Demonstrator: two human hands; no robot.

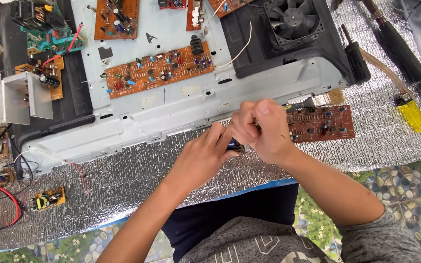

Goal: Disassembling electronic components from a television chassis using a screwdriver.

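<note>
Roughly, by item:
left hand [204, 155]: fingers pinched on a small dark part [235, 144], steadying it over the foil mat [123, 185].
right hand [260, 130]: fist clenched just above that part; whatever it grips is hidden.
small dark part: between both hands, at the chassis [181, 112] front edge.
brown board [321, 122]: flat beside the right hand, brush [323, 99] touching its top edge.

Lighting: bright, even daylight. Shadows: soft, faint under the hands. Glare: scattered glints on the quilted foil mat [123, 180]. Focus: sharp centre; slight motion blur on the right hand [264, 129]. Edges mildly bowed.
</note>
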